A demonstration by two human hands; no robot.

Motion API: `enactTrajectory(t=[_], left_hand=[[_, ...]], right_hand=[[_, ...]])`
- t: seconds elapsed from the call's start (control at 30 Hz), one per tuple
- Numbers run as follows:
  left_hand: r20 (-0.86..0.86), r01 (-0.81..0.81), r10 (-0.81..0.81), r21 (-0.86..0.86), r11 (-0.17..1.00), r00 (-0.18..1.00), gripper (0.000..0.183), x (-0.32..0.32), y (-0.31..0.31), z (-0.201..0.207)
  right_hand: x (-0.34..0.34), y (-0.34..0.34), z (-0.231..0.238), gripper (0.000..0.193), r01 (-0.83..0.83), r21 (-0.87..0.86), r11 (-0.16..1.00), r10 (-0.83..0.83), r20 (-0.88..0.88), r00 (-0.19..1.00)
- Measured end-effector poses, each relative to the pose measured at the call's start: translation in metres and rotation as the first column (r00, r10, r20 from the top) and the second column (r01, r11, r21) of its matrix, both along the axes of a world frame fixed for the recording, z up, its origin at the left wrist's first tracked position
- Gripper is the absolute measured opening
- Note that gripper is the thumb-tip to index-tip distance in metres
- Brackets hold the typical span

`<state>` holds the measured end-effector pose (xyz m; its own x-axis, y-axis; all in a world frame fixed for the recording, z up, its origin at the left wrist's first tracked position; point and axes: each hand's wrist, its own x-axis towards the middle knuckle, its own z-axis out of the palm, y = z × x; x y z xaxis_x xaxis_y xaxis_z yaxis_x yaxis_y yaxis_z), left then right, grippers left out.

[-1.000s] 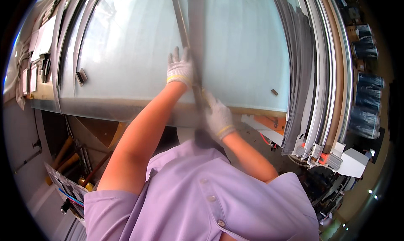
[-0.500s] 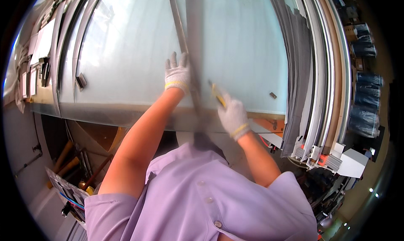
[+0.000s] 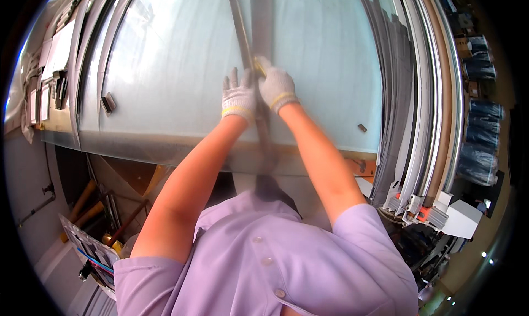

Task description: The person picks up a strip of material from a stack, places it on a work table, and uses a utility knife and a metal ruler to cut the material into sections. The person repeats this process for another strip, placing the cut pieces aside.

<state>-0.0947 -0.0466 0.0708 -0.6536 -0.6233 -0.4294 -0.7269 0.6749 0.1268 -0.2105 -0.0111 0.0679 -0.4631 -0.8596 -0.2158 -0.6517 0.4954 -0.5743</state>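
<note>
White knit gloves with yellow cuff bands cover both my hands. My left hand (image 3: 238, 94) lies flat with fingers spread, its inner edge by a long metal straightedge (image 3: 238, 23). My right hand (image 3: 276, 85) is wrapped round a yellow utility knife (image 3: 259, 66), mostly hidden by the glove; its front end is at the straightedge's right side. A long dark grey strip (image 3: 261, 18) runs away from me just right of the straightedge, and its near end hangs over the table's front edge. Whether the blade touches the strip I cannot tell.
The work table (image 3: 182, 57) has a pale, glossy top. Several grey strips (image 3: 394, 95) lie along its right side, beside metal rails (image 3: 435, 95). A small dark block (image 3: 108, 103) sits at the left, a smaller dark piece (image 3: 362, 128) at the right. Long-handled tools (image 3: 91, 214) stand below left.
My right hand has moved forward and left with the knife, from beside the strip to the straightedge. My left hand stays flat by the straightedge.
</note>
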Motion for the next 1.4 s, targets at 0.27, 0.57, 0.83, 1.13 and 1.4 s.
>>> enactTrajectory(t=[0.27, 0.57, 0.83, 1.13, 1.4], left_hand=[[0.073, 0.055, -0.046, -0.124, 0.991, 0.996, 0.12, -0.005, 0.002, -0.018], [0.07, 0.074, -0.064, -0.156, 0.985, 0.996, 0.123, 0.0, 0.002, -0.026], [0.088, 0.075, -0.061, -0.162, 0.984, 0.994, 0.124, -0.001, 0.002, -0.031], [0.03, 0.047, -0.043, -0.115, 0.992, 0.999, 0.123, -0.002, -0.001, -0.026], [-0.003, -0.004, 0.004, -0.011, 1.0, 1.0, 0.106, -0.002, 0.0, -0.005]], right_hand=[[0.046, 0.115, -0.012, 0.057, -0.01, -0.031, 0.999, 0.01, -0.009, 1.0], [0.077, 0.194, 0.005, 0.059, -0.04, 0.093, 0.995, 0.039, 0.019, 0.999], [0.066, 0.231, 0.024, 0.051, -0.102, 0.135, 0.985, 0.089, 0.099, 0.991], [-0.016, 0.002, 0.005, 0.046, 0.08, -0.139, 0.987, -0.086, -0.04, 0.995], [0.002, -0.005, -0.001, 0.052, 0.011, 0.035, 0.999, -0.01, -0.02, 1.0]])
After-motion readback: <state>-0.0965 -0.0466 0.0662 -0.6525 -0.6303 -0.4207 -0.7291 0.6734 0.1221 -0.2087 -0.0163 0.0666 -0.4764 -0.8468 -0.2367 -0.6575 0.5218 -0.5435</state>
